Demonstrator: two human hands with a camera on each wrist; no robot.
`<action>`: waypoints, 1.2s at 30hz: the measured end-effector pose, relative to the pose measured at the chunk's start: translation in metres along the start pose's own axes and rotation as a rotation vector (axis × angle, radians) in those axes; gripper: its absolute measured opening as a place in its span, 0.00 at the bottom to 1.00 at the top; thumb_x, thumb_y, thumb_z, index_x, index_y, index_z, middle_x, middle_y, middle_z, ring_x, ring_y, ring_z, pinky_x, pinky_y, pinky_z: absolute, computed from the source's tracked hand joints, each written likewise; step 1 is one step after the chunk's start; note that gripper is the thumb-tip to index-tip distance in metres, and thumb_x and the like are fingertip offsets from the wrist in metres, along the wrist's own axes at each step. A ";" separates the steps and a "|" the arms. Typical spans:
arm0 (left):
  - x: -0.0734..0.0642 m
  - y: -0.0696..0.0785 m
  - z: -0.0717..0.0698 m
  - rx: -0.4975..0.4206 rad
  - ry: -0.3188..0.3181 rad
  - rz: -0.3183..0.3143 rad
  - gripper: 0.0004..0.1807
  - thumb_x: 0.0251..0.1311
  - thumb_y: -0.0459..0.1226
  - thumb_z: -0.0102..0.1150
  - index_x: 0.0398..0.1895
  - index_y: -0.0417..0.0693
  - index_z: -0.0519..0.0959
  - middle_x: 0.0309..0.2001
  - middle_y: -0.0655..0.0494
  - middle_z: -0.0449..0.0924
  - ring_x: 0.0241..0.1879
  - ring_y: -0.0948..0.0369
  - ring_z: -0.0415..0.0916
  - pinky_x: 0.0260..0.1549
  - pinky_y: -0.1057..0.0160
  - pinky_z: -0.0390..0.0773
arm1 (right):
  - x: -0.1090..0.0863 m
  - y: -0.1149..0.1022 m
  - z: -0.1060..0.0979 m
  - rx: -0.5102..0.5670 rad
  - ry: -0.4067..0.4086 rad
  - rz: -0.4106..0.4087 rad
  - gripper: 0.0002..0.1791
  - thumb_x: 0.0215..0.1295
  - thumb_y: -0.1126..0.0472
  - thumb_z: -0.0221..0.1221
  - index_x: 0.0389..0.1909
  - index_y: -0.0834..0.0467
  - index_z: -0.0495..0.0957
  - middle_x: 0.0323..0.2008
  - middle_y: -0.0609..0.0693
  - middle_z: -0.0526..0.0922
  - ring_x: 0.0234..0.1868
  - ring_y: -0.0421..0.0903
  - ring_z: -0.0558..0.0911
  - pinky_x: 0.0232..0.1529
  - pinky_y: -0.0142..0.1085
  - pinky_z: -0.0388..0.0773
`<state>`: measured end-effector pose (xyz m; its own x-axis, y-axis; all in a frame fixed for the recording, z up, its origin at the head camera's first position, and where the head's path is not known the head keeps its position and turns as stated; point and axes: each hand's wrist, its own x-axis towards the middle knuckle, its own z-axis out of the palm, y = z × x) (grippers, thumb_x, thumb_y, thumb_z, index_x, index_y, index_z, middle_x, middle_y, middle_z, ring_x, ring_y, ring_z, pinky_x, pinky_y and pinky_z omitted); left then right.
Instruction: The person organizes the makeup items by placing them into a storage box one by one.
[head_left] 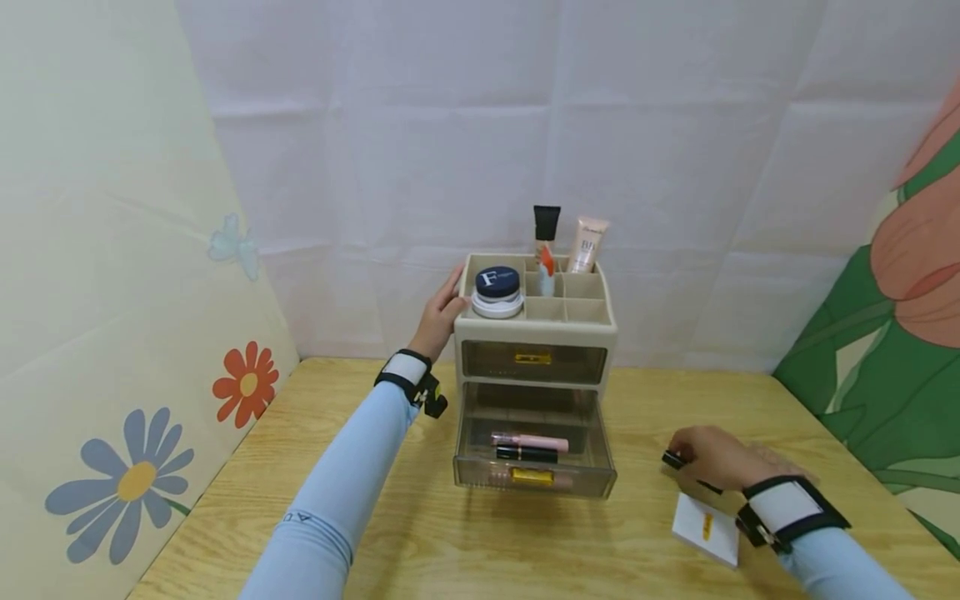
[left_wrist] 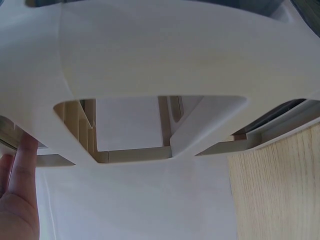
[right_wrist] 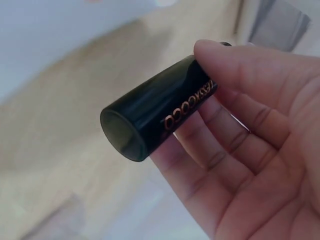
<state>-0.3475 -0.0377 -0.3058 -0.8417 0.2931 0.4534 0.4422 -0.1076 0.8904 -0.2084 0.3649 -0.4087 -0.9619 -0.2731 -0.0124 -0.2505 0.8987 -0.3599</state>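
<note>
My right hand [head_left: 716,458], low over the table at the right, pinches a short black cosmetic tube with gold lettering [right_wrist: 160,107] between thumb and fingers. In the right wrist view the tube's flat end points away from the palm. My left hand [head_left: 438,321] rests on the left side of a cream makeup organizer [head_left: 534,331], its fingers [left_wrist: 24,170] straight along the side wall. The organizer's lower drawer [head_left: 536,471] is pulled out. Inside lie a pink tube [head_left: 543,443] and a black tube [head_left: 527,455]; the upper drawer [head_left: 491,361] is closed.
A white square box [head_left: 705,529] lies by my right wrist. On the organizer sit a round powder case with a dark lid [head_left: 498,282], a black-capped tube [head_left: 547,223], a pink BB tube [head_left: 587,246] and a red-and-white tube [head_left: 547,271]. A white cloth [head_left: 375,167] hangs behind.
</note>
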 end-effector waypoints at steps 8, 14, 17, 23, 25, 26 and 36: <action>-0.001 0.002 0.002 -0.007 -0.003 -0.005 0.34 0.69 0.33 0.43 0.77 0.57 0.52 0.67 0.38 0.64 0.58 0.49 0.68 0.47 0.58 0.75 | -0.007 -0.032 -0.024 0.013 0.031 -0.039 0.12 0.52 0.71 0.67 0.39 0.66 0.80 0.30 0.50 0.81 0.31 0.44 0.78 0.31 0.42 0.76; -0.002 0.003 0.003 -0.019 0.001 -0.007 0.33 0.70 0.33 0.43 0.77 0.56 0.52 0.66 0.37 0.65 0.58 0.49 0.69 0.48 0.57 0.75 | -0.012 -0.061 -0.045 -0.019 0.056 -0.127 0.11 0.53 0.70 0.68 0.38 0.63 0.81 0.30 0.46 0.81 0.30 0.41 0.78 0.30 0.42 0.76; -0.002 0.002 0.003 -0.019 0.000 -0.005 0.34 0.69 0.34 0.43 0.77 0.57 0.52 0.66 0.38 0.65 0.58 0.49 0.69 0.48 0.56 0.75 | -0.016 -0.076 -0.058 -0.044 0.065 -0.160 0.12 0.54 0.68 0.68 0.40 0.62 0.81 0.31 0.46 0.81 0.31 0.41 0.79 0.31 0.42 0.77; -0.002 0.000 0.002 -0.013 -0.003 -0.002 0.34 0.69 0.34 0.43 0.78 0.57 0.52 0.67 0.40 0.64 0.59 0.49 0.68 0.50 0.55 0.75 | -0.024 -0.106 -0.080 -0.101 0.111 -0.257 0.11 0.55 0.68 0.68 0.40 0.60 0.81 0.32 0.43 0.81 0.32 0.40 0.80 0.32 0.40 0.78; -0.002 0.000 0.002 -0.012 -0.003 -0.003 0.34 0.69 0.34 0.43 0.78 0.57 0.51 0.68 0.40 0.64 0.59 0.49 0.68 0.50 0.54 0.74 | -0.026 -0.115 -0.087 -0.115 0.115 -0.289 0.11 0.55 0.67 0.68 0.39 0.57 0.81 0.33 0.42 0.81 0.34 0.39 0.80 0.33 0.38 0.78; -0.002 0.000 0.002 -0.011 -0.002 -0.004 0.34 0.69 0.35 0.43 0.78 0.57 0.51 0.68 0.40 0.64 0.59 0.49 0.68 0.50 0.54 0.74 | -0.027 -0.120 -0.090 -0.125 0.115 -0.305 0.10 0.56 0.67 0.68 0.39 0.56 0.81 0.33 0.42 0.81 0.34 0.39 0.80 0.33 0.38 0.78; -0.013 0.021 0.005 -0.026 -0.033 -0.020 0.34 0.70 0.33 0.42 0.78 0.51 0.49 0.71 0.38 0.57 0.64 0.45 0.63 0.56 0.47 0.70 | -0.022 -0.170 -0.106 -0.244 0.107 -0.413 0.14 0.57 0.67 0.68 0.45 0.58 0.82 0.37 0.43 0.81 0.37 0.41 0.80 0.36 0.40 0.78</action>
<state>-0.3257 -0.0386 -0.2928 -0.8396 0.3264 0.4341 0.4167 -0.1255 0.9003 -0.1562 0.2549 -0.2484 -0.7792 -0.5986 0.1859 -0.6197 0.7802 -0.0853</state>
